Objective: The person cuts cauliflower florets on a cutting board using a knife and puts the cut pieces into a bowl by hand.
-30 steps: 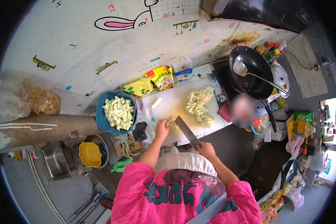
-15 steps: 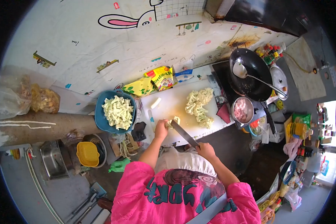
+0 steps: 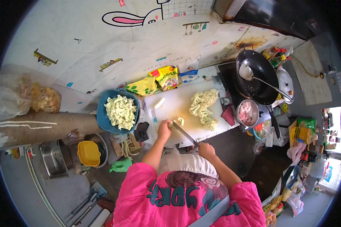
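Observation:
My right hand [image 3: 206, 150] is wrapped round the handle of a cleaver [image 3: 186, 134], its blade slanting up and left over the white cutting board [image 3: 166, 106]. At the blade's tip my left hand [image 3: 164, 129] pinches a small cauliflower piece [image 3: 172, 124]. Just right of the blade's tip lies a loose cut piece [image 3: 181, 121]. Large cauliflower florets [image 3: 203, 108] rest on the board's right half, and a white stem piece [image 3: 159, 103] lies at its upper left. A blue basket [image 3: 101, 117] left of the board holds many cut florets [image 3: 120, 112].
Right of the board, a black wok [image 3: 267, 89] with a ladle [image 3: 246, 72] sits on the stove, beside a metal bowl of raw meat [image 3: 246, 112]. Yellow packets [image 3: 166, 77] stand behind the board. A yellow basket [image 3: 89, 153] and a sink [image 3: 55, 159] are at lower left.
The blade has shifted slightly left and down and looks narrower, more edge-on. A small cut piece now lies apart beside its tip. My left hand has stayed nearly in place.

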`<action>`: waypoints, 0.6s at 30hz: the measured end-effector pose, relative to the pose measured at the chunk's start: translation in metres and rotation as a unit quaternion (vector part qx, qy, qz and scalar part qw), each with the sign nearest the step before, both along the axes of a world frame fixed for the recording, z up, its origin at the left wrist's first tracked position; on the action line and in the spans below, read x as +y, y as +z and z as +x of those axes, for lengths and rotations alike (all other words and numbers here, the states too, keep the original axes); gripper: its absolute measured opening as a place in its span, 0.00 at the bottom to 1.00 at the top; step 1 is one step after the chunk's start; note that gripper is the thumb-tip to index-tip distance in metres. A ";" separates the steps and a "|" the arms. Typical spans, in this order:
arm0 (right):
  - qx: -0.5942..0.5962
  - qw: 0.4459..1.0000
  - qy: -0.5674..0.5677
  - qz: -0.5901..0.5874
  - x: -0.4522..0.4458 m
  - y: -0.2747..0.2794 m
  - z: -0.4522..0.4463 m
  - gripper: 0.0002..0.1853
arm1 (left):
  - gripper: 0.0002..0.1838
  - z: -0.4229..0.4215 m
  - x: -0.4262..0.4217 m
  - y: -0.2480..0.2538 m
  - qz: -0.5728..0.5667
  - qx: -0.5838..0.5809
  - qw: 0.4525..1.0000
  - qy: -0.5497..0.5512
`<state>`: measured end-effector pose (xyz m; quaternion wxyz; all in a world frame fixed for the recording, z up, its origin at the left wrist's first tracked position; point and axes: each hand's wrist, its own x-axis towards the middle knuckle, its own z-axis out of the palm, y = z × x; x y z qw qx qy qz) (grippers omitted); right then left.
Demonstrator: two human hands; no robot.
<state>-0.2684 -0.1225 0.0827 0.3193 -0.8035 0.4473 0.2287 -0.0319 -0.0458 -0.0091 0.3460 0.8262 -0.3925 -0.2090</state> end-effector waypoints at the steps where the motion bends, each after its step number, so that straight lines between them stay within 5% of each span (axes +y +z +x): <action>1: 0.002 1.000 -0.001 0.002 0.001 -0.002 0.001 0.12 | 0.14 0.001 0.001 0.000 0.008 0.005 1.000 0.000; 18: -0.050 0.991 -0.113 0.050 0.007 -0.016 -0.013 0.18 | 0.15 -0.009 0.020 -0.013 -0.003 0.025 0.999 0.036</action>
